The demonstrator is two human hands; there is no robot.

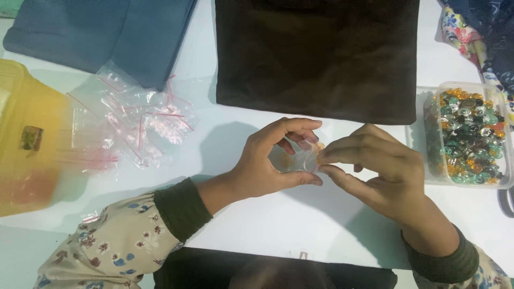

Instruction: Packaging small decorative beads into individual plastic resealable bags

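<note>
My left hand (270, 158) and my right hand (375, 168) meet over the middle of the white table (278, 214). Between them is a small clear plastic bag (296, 158); my left fingers pinch its top and bottom edges. The fingertips of my right hand press an orange bead (320, 146) against the bag's mouth. A clear plastic box (467, 134) full of coloured beads, mostly green, orange and grey, stands just right of my right hand.
A heap of small clear bags with red strips (142, 118) lies at the left, beside a yellow translucent container (29, 139). A dark brown cloth (316, 56) lies behind my hands, blue cloth (101, 35) at the far left, flowered fabric (463, 35) at the far right.
</note>
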